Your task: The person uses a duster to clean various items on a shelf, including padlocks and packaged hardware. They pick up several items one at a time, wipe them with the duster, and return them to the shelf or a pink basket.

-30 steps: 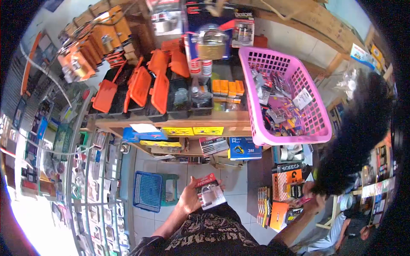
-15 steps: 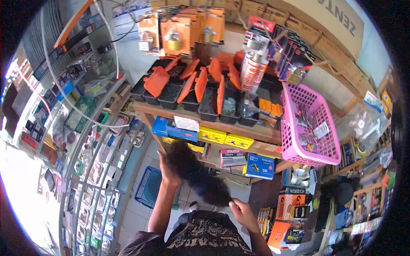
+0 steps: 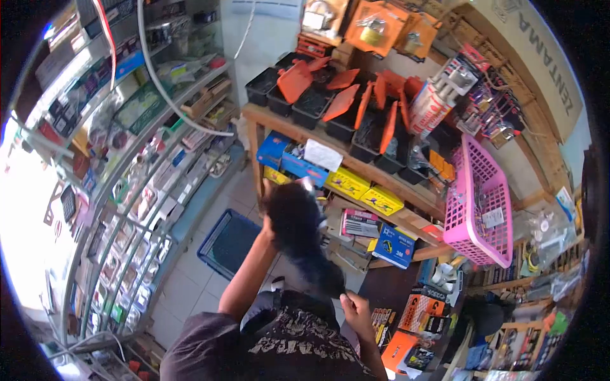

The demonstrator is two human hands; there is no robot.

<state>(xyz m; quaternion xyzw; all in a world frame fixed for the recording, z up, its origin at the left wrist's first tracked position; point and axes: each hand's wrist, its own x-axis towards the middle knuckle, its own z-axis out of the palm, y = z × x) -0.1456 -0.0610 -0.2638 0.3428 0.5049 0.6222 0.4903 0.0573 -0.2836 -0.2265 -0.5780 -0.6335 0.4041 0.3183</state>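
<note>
A fluffy black duster [image 3: 295,219] lies slantwise in front of my body, its bushy head up and left. My right hand [image 3: 357,311] is closed around its narrow lower end. At the upper end, my left hand [image 3: 268,222] holds the bushy head from the left side; the fluff hides most of its fingers. Just beyond the duster is a wooden shelf [image 3: 394,202], with yellow boxes [image 3: 348,183] and blue boxes [image 3: 304,168] beneath its top board.
Black bins [image 3: 311,111] with orange lids line the shelf top, beside a pink basket [image 3: 476,238]. A glass display case [image 3: 149,209] stands left. On the floor sits a blue basket [image 3: 216,240]. Padlocks [image 3: 372,33] in orange packs hang above.
The view has turned and shifted, so the shelf appears farther right and more tilted. The duster now stands steeper, still between both hands.
</note>
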